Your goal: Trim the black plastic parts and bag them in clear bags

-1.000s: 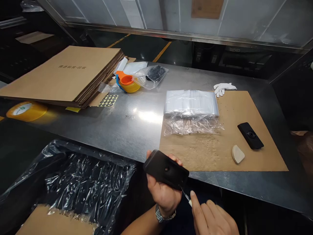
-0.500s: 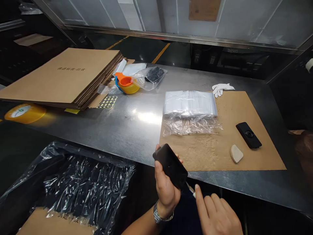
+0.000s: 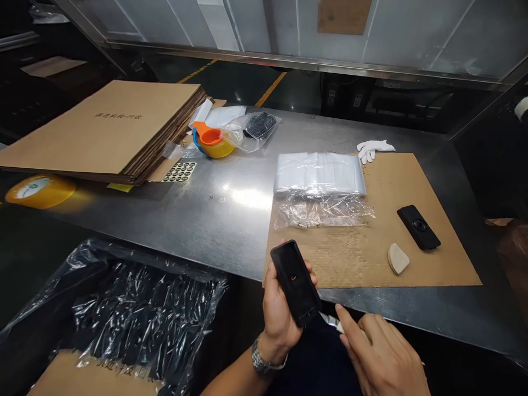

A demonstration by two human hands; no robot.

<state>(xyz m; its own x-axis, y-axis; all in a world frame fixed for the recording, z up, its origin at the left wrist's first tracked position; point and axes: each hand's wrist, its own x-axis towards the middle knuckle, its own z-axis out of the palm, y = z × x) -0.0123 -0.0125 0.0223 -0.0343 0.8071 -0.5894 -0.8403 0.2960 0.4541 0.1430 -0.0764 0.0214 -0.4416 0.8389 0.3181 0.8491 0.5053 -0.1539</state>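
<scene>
My left hand (image 3: 278, 308), with a metal watch at the wrist, is closed around a black rectangular plastic case (image 3: 295, 283). The case is tilted, its recessed face with a small light spot turned toward me. My right hand (image 3: 381, 349) grips a small knife (image 3: 332, 322) with a pale handle, index finger stretched along it. The blade tip is at the lower right corner of the case; whether it touches is hard to tell. A similar black piece (image 3: 419, 226) with a round part lies on the cardboard sheet (image 3: 342, 256), near a beige wedge-shaped pad (image 3: 398, 258).
Clear plastic bags (image 3: 319, 175) and a white glove (image 3: 375, 149) lie on the metal table (image 3: 223, 231). Stacked cardboard (image 3: 124, 124), a tape dispenser (image 3: 213, 140), a sticker sheet (image 3: 180, 171) and a tape roll (image 3: 39, 191) sit leftward. A plastic-lined box (image 3: 144, 313) stands below left.
My left hand has turned the case so its recessed face shows more, shifting it slightly right. My right hand and the knife have moved a little right, with more blade visible.
</scene>
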